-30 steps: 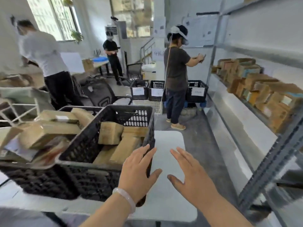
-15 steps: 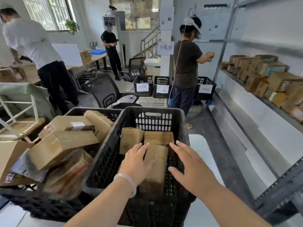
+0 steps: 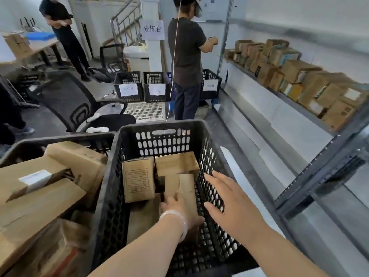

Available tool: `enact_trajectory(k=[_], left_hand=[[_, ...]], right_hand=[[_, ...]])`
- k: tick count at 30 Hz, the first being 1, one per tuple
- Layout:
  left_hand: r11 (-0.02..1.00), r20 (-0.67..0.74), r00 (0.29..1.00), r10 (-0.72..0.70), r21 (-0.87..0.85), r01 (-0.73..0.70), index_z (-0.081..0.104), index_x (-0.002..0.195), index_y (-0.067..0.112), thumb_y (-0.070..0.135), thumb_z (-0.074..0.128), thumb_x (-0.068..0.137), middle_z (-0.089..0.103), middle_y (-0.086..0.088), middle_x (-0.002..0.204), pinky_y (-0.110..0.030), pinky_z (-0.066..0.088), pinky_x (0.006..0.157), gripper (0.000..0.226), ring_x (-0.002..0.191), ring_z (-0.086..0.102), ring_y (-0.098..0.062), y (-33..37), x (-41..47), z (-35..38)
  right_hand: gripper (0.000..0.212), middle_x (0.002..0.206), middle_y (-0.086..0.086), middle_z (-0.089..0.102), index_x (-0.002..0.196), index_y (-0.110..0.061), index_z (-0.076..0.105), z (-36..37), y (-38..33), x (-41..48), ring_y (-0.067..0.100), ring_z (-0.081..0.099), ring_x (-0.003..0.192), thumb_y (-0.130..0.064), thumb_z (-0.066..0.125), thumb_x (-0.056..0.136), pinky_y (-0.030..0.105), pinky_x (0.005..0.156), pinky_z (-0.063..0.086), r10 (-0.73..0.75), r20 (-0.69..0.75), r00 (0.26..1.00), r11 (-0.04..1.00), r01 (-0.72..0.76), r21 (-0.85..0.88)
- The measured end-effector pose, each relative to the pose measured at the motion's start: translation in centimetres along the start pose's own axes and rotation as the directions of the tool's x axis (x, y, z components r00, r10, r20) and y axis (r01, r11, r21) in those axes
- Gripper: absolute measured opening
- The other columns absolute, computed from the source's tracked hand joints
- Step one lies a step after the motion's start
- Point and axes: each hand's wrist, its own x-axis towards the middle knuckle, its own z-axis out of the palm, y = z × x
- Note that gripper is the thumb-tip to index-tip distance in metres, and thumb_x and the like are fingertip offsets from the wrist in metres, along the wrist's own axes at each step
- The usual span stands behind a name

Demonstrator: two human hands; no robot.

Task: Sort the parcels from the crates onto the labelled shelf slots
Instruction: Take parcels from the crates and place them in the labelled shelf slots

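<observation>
A black plastic crate stands right in front of me with a few brown cardboard parcels inside. My left hand, a pale bangle on its wrist, reaches down into the crate and grips a long narrow parcel at its near end. My right hand hovers over the crate's right wall with fingers straight and spread, holding nothing. A printed parcel and a plain one lie beyond. The metal shelf on the right carries several parcels.
A second black crate on the left is heaped with larger parcels. A person stands ahead by labelled black bins. An office chair sits left of centre. Another person stands at the back left.
My view has come closer to the crate and tipped downward. My left hand went deeper in and took hold of the narrow parcel; my right hand moved to the crate's right wall.
</observation>
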Motion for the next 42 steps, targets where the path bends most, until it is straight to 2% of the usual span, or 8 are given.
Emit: enact_trajectory(k=[6,17,24,28,31,36,39,42], left_hand=[[0.989,-0.039,0.999,-0.029,-0.149,0.023,-0.007,0.156,0.030,0.047,0.072,0.074,-0.014,-0.012,0.159,-0.047,0.027,0.114,0.115,0.145,0.012,-0.038,-1.9,1.5,-0.7],[0.999,-0.064,0.997,0.036,-0.037,-0.039,-0.022,0.151,0.038,0.078,0.069,0.057,-0.033,-0.013,0.156,-0.055,0.021,0.116,0.137,0.147,0.000,-0.041,-0.3,2.4,2.3],[0.962,-0.107,0.991,0.079,-0.252,-0.104,-0.007,0.154,0.042,0.065,0.061,0.064,-0.013,-0.003,0.162,-0.053,0.027,0.113,0.115,0.143,0.013,-0.041,-2.5,0.6,-1.0],[0.787,-0.127,0.970,0.209,-0.567,-0.244,0.005,0.157,0.033,0.056,0.066,0.058,0.013,-0.008,0.159,-0.043,0.035,0.111,0.119,0.140,0.030,-0.032,-4.6,-2.1,-5.7],[0.538,-0.208,0.918,0.338,-0.757,-0.370,0.014,0.154,0.047,0.054,0.073,0.058,0.041,-0.001,0.148,-0.047,0.044,0.107,0.113,0.130,0.048,-0.026,-6.2,-4.9,-8.3],[0.206,-0.358,0.809,0.467,-0.845,-0.493,0.028,0.139,0.062,0.041,0.080,0.059,0.062,0.002,0.134,-0.036,0.054,0.094,0.097,0.117,0.064,-0.020,-6.9,-8.5,-10.6],[0.101,-0.437,0.739,0.513,-0.824,-0.558,0.035,0.132,0.067,0.034,0.079,0.066,0.062,0.006,0.135,-0.031,0.056,0.090,0.085,0.120,0.062,-0.016,-6.9,-9.7,-11.1],[0.079,-0.495,0.684,0.536,-0.777,-0.624,0.038,0.131,0.070,0.035,0.073,0.071,0.055,0.012,0.142,-0.038,0.051,0.099,0.078,0.127,0.056,-0.016,-6.7,-10.4,-11.4]], right_hand=[[0.060,0.153,-0.025,0.020,0.146,-0.044,0.027,0.0,-0.1,-0.2,-0.011,0.014,0.137,-0.046,0.051,0.090,0.014,0.107,0.014,0.028,-0.016,0.999,0.999,-0.028,-0.018],[0.062,0.154,-0.008,0.029,0.146,-0.032,0.036,-0.4,1.0,-0.7,0.013,0.020,0.144,-0.038,0.059,0.089,0.025,0.116,0.005,0.058,-0.028,0.998,0.986,-0.062,-0.154],[0.064,0.159,-0.009,0.014,0.150,-0.038,0.021,-1.2,2.1,-1.2,0.011,0.008,0.146,-0.045,0.050,0.093,0.033,0.120,0.011,0.147,0.037,0.989,0.974,-0.138,-0.182],[0.066,0.158,-0.012,0.017,0.150,-0.036,0.024,-2.3,1.6,-0.6,0.008,0.012,0.145,-0.045,0.053,0.092,0.031,0.118,0.017,0.171,-0.003,0.985,0.981,-0.170,-0.089],[0.069,0.158,-0.014,0.019,0.151,-0.035,0.021,-3.1,0.6,0.4,0.005,0.014,0.144,-0.047,0.054,0.091,0.030,0.118,0.019,0.182,-0.023,0.983,0.983,-0.181,0.030],[0.071,0.148,-0.020,0.034,0.148,-0.035,0.025,-4.5,-1.6,2.2,0.001,0.034,0.134,-0.047,0.061,0.088,0.034,0.113,0.033,0.217,-0.010,0.976,0.903,-0.197,0.381],[0.064,0.129,-0.027,0.053,0.144,-0.042,0.032,-5.2,-2.5,2.7,-0.009,0.051,0.114,-0.040,0.065,0.088,0.020,0.094,0.048,0.236,0.071,0.969,0.756,-0.229,0.614],[0.057,0.109,-0.042,0.057,0.131,-0.057,0.035,-5.7,-2.5,2.5,-0.021,0.053,0.098,-0.038,0.067,0.088,0.001,0.068,0.044,0.222,0.078,0.972,0.690,-0.213,0.691]])
